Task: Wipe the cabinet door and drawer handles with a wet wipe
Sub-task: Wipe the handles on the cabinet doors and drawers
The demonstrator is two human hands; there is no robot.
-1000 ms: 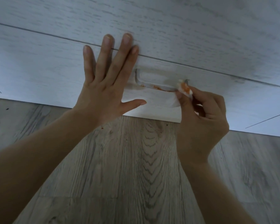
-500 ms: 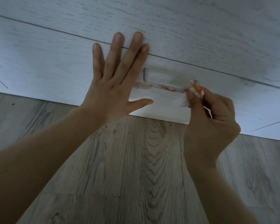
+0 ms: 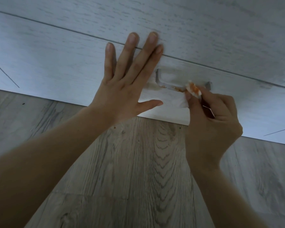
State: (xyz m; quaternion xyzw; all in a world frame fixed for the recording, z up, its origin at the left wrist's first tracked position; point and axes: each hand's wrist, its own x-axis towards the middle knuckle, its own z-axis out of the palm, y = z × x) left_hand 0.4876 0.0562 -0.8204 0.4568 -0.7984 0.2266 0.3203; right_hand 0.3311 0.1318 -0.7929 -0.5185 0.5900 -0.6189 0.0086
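Both hands: my left hand (image 3: 122, 89) and right hand (image 3: 211, 122) work at one drawer front (image 3: 56, 66), low by the floor.
Hidden: my left palm covers the panel just left of the handle (image 3: 173, 85); my right fingers cover most of the wet wipe (image 3: 193, 90), so only its bunched tip and a thin flap below my thumb show.
Hard to make out: the handle's right post is half behind the wipe; I cannot tell how the wipe is folded inside my grip.
Cut off: the cabinet runs out of view above and to both sides.
Left fingers: straight and slightly spread, pressed flat on the drawer front, tips crossing the seam to the panel above, thumb out to the side.
Right fingers: curled, thumb and fingertips pinching the wipe against the right part of the handle bar.
Wipe: white, crumpled, stained orange at the tip.
Handle: pale squared bar on two short posts, orange smears along its lower edge.
Cabinet: whitish wood-grain laminate, thin dark seams.
Floor (image 3: 146, 178): grey-brown planks with arched grain.
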